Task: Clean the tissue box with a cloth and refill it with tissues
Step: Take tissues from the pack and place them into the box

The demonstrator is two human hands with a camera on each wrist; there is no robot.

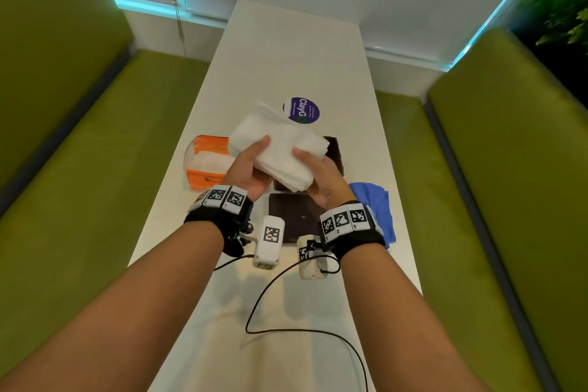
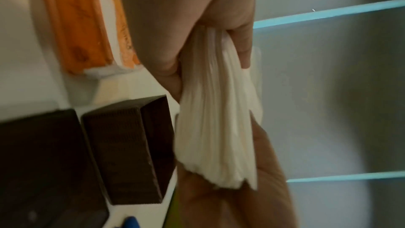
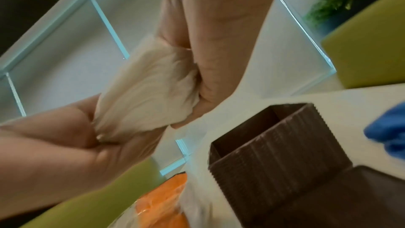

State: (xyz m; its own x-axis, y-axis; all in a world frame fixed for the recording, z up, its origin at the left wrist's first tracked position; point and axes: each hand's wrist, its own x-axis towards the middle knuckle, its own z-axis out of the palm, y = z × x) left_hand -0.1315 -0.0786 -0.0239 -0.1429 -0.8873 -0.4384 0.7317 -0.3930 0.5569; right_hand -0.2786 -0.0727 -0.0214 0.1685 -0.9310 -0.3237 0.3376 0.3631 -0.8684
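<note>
Green benches flank a long white worktop (image 1: pixel 286 51), with pale wall panels edged in blue light behind it. Both hands hold a thick stack of white tissues (image 1: pixel 280 149) in the air above the worktop. The left hand (image 1: pixel 246 169) grasps the stack's left end, thumb on top and fingers (image 2: pixel 246 44) curled beneath; the right hand (image 1: pixel 321 178) grasps the right end the same way.

Below the fingers stands the brown tissue box (image 3: pixel 274 146), ribbed on its sides, its top open and its inside looking empty as far as the wrist views show. Nearer the wrists lies a flat brown piece (image 1: pixel 294 219), probably the lid. Left of the left fingers sits an orange pack (image 1: pixel 208 162), torn open, with more tissues showing inside. Right of the right wrist lies a blue cloth (image 1: pixel 378 207). Beyond the fingers, a round purple sticker (image 1: pixel 304 110) is on the worktop.

The stack is light, soft and floppy; it sags between the grips and its sheets could fan or slip apart. Holding both ends, slightly squeezed, should keep it together while it goes down into the box.
</note>
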